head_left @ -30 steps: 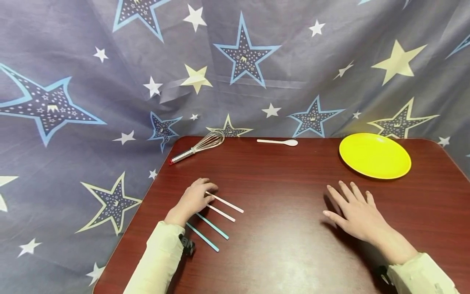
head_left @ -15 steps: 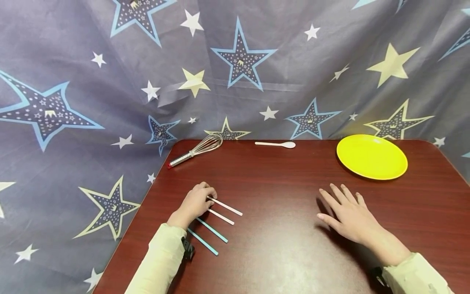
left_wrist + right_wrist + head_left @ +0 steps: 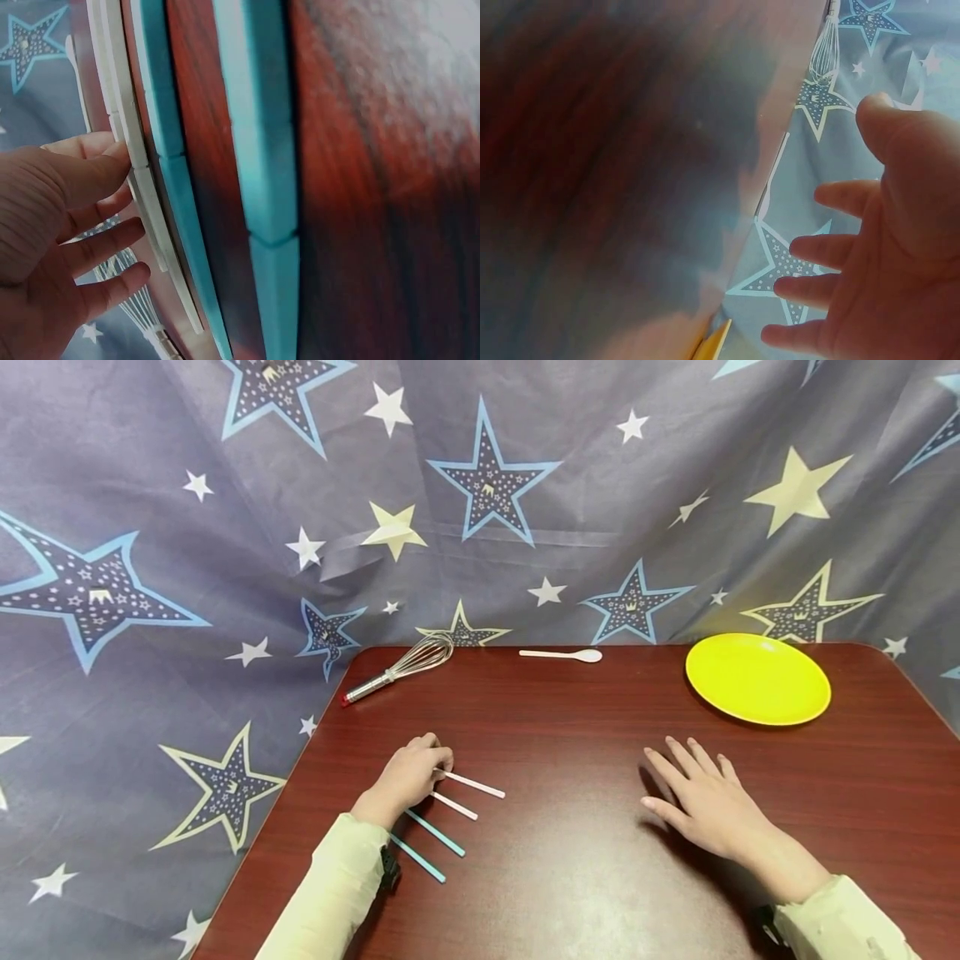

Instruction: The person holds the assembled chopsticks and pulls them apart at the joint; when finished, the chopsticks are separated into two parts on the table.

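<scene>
From the head: the left hand (image 3: 408,777) is almost closed, and its thumb and pointing finger pinch the far white chopstick (image 3: 474,784). This chopstick pokes out to the right of the fingers, over the counter (image 3: 562,735). The near white chopstick (image 3: 455,806) lies just beside it. Next come two blue chopsticks (image 3: 437,833), side by side, their back ends hidden by the wrist. The right hand (image 3: 705,806) is wide open, palm down, with its fingers spread and nothing in it. Past the left hand, a whisk (image 3: 391,674) lies near the back corner. A white spoon (image 3: 561,654) lies along the back edge. A yellow plate (image 3: 757,679) sits at the back right, beyond the right hand. A gray cloth (image 3: 247,552) with stars hangs behind.

From the left wrist: the thumb and pointing finger meet at the white chopsticks, and the other fingers are loose. The blue chopsticks are closer to the camera.

From the right wrist: the fingers are apart. A bit of yellow shows at the bottom, and the whisk shows at the top.
</scene>
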`<state>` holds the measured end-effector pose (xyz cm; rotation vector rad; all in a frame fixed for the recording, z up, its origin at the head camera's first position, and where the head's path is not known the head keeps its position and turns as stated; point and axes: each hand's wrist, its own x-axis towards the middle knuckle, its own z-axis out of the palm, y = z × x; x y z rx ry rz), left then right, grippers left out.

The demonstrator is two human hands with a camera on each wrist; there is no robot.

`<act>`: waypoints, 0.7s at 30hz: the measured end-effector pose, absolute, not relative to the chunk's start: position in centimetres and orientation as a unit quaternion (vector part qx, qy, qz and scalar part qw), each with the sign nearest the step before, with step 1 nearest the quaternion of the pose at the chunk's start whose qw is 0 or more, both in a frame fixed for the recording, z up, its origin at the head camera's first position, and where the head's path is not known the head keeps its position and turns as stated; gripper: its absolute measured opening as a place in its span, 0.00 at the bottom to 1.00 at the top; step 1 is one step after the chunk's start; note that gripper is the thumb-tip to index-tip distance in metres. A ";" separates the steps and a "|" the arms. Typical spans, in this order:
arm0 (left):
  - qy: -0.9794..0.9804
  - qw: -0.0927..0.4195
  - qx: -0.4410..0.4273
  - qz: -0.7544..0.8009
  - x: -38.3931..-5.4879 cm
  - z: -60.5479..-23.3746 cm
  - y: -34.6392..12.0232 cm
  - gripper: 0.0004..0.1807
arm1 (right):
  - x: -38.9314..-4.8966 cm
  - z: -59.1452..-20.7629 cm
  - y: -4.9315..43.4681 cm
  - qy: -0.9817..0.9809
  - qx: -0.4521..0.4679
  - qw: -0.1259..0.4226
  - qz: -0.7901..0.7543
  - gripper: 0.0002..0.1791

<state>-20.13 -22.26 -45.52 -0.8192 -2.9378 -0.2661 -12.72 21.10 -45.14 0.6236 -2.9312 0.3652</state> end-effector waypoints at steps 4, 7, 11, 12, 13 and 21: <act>-0.958 0.037 -0.272 -0.086 -20.0 -45.6 -21.7 0.15 | -12.6 -45.3 20.9 -0.967 0.212 0.067 0.122 0.36; -0.955 0.037 -0.280 -0.087 -19.9 -45.5 -21.1 0.15 | -12.6 -45.4 20.6 -0.965 0.221 0.070 0.122 0.36; -0.951 0.038 -0.295 -0.084 -19.8 -45.5 -20.2 0.14 | -12.7 -45.8 20.0 -0.962 0.237 0.074 0.116 0.36; -0.951 0.039 -0.297 -0.082 -19.7 -45.4 -20.1 0.14 | -12.7 -45.8 19.8 -0.960 0.243 0.076 0.116 0.36; -0.950 0.040 -0.299 -0.079 -19.7 -45.4 -19.9 0.13 | -12.7 -45.7 19.5 -0.958 0.249 0.079 0.117 0.35; -0.947 0.054 -0.309 -0.075 -19.6 -45.3 -19.0 0.12 | -13.5 -45.8 15.4 -0.925 0.338 0.094 0.148 0.22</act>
